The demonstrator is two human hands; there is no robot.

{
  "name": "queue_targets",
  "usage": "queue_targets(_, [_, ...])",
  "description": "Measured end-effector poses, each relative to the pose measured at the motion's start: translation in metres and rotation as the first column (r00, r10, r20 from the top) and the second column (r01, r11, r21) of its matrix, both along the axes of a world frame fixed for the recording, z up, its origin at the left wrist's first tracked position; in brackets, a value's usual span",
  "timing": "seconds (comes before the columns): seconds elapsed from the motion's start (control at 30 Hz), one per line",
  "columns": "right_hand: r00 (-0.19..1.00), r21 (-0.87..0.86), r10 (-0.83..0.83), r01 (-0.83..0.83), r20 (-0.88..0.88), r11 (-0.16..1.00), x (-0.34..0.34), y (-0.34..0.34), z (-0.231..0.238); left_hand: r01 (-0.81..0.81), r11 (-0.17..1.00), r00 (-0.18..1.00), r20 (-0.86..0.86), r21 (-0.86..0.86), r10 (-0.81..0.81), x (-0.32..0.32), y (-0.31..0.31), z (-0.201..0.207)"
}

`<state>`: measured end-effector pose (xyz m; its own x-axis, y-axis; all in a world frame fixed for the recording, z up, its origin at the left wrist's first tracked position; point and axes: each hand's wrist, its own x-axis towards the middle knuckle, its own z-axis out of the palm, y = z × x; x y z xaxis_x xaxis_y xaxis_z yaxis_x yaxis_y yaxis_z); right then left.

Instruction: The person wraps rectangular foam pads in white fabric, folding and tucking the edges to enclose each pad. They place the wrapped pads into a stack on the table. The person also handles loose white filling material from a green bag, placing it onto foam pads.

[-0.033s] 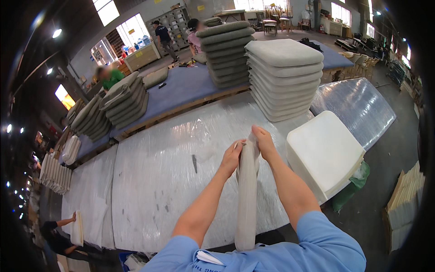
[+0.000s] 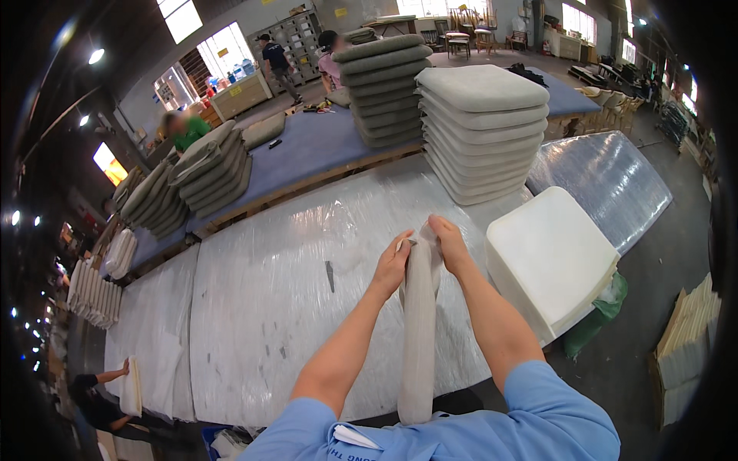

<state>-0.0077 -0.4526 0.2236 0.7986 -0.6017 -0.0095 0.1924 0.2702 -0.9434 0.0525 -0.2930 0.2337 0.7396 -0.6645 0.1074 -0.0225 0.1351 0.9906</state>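
The left hand [image 2: 393, 257] and the right hand [image 2: 447, 242] are close together near the middle of the frame. Both pinch the far end of a light gray cushion [image 2: 419, 330]. The cushion stands on its thin side, just below the middle of the frame. Its near end seems to rest on the blue shirt [image 2: 492, 430], maybe so the body can help hold it steady. Under it is a big table [image 2: 254, 323] with shiny plastic [image 2: 315, 223] on top, perhaps so the cloth won't get dirty. At the upper right, pale cushions [image 2: 484, 131] lie flat in a pile, likely to save room. White pads [image 2: 550, 257] sit right of the hands, maybe for easy reach.
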Motion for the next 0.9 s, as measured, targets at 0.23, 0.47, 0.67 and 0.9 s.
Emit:
queue_targets(0.23, [0.985,0.117,0.169,-0.173,0.042,0.978,-0.023,0.019,-0.002,-0.089,0.995,0.966,0.247,0.043,0.076,0.029,-0.005,-0.005])
queue_targets(0.47, [1.0,0.106,0.016,-0.014,-0.021,0.994,-0.024,0.043,-0.014,-0.181,0.981,0.875,0.465,0.063,0.132,0.038,-0.04,0.011])
queue_targets(0.67, [0.999,0.073,-0.049,0.048,0.012,0.996,-0.028,0.047,-0.016,-0.284,0.95,0.608,0.79,0.132,0.072,0.047,-0.06,0.001])
queue_targets(0.9, [0.999,0.003,-0.044,0.044,0.023,0.999,-0.012,0.049,-0.023,-0.348,0.897,0.577,0.816,0.272,-0.024,0.069,-0.064,-0.005])
